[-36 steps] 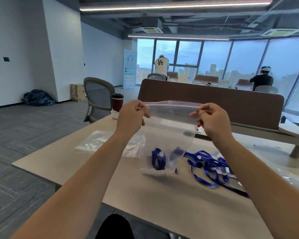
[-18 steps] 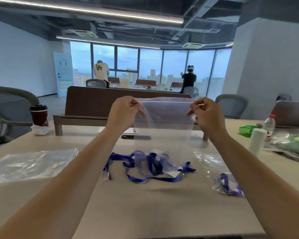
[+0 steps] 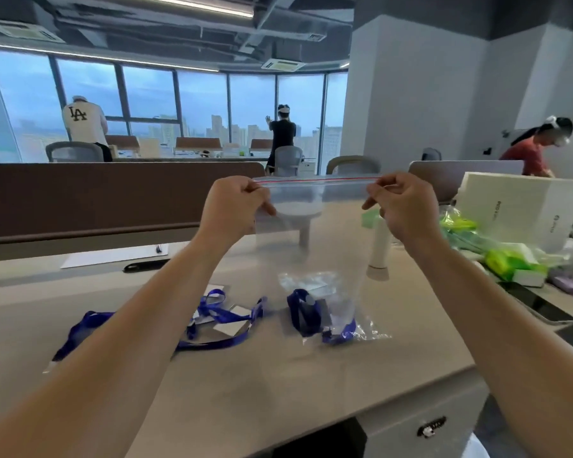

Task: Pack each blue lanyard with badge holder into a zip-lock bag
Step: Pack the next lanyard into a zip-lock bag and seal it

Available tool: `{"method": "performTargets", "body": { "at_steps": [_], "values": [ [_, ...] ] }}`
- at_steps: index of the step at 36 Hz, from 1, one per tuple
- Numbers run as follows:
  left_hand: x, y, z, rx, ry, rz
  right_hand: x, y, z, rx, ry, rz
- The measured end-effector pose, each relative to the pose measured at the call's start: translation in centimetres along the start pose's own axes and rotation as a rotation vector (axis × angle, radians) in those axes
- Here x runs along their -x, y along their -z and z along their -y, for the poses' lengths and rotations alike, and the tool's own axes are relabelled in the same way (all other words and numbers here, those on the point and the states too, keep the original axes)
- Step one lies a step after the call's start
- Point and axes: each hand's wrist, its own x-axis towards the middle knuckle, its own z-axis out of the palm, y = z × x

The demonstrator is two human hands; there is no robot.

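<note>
Zip-lock bag, held up, contains a blue lanyard at its bottom; left hand and right hand pinch its top corners; badge holder indistinct

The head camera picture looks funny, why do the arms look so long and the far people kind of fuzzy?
Head view: the wide-angle lens stretches things near the edges, so both forearms look long; the left hand and right hand pinching the clear zip-lock bag with the red strip look fairly sharp; the bright windows leave the far people dim and soft.
</note>
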Motion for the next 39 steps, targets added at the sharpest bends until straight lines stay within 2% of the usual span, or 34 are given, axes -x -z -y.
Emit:
{"method": "performTargets", "body": {
  "at_steps": [8,15,21,29,39],
  "values": [
    [-2.5,-6.4,0.9,-0.014,0.042,0.076,-3.5,1.9,-4.3,0.110,-0.051,-0.021],
    [-4.7,-12.0,6.6,-0.170,0.177,0.117,-5.6,-1.4,-12.5,0.201,-0.220,0.042],
    [-6.5,-15.1,11.6,-0.237,0.271,0.111,-6.8,-4.7,-18.3,0.107,-0.396,0.104],
    [-8.1,-17.7,18.2,-0.308,0.367,0.085,-7.2,-9.0,-24.9,0.109,-0.483,0.188],
    [-7.5,-18.6,22.6,-0.347,0.417,0.183,-5.6,-11.5,-28.8,0.098,-0.582,0.236]
  ]
}}
